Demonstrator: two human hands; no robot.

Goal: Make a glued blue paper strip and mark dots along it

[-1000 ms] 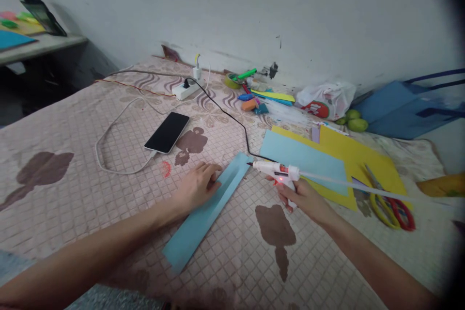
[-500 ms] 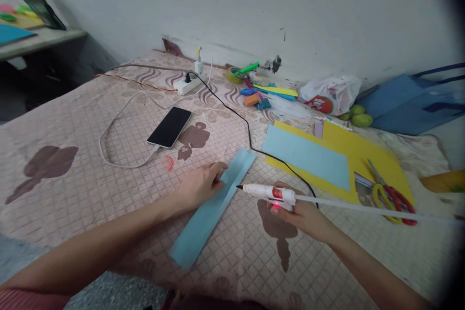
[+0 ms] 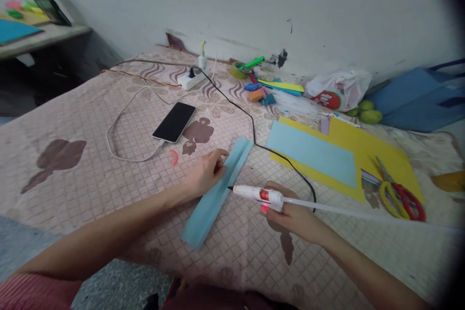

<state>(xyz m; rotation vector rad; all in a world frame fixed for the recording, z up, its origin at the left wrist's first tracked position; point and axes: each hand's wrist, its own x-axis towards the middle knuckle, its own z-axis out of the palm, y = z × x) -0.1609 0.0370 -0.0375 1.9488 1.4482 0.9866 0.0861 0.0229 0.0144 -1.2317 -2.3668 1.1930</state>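
A folded light blue paper strip [image 3: 209,213] lies slantwise on the patterned cloth. On its left edge rests my left hand [image 3: 205,172], thumb and fingers bent together at the paper. My right hand [image 3: 298,213] is wrapped round a white glue gun [image 3: 254,193], whose black tip points left at the strip's right edge. A red light glows on the gun, and a long clear glue stick [image 3: 327,206] sticks out of its back. Whether the tip touches the paper I cannot tell.
A phone [image 3: 174,122] on a white cable lies to the left. Behind are a power strip [image 3: 191,80] and clay packs [image 3: 256,95]. A black cord crosses the cloth. Yellow sheets [image 3: 385,155], a light blue sheet [image 3: 316,152] and scissors [image 3: 399,198] lie right.
The glue gun in my right hand has moved left, bringing its tip to the strip. My left hand stays on the paper. The whole view has shifted slightly.
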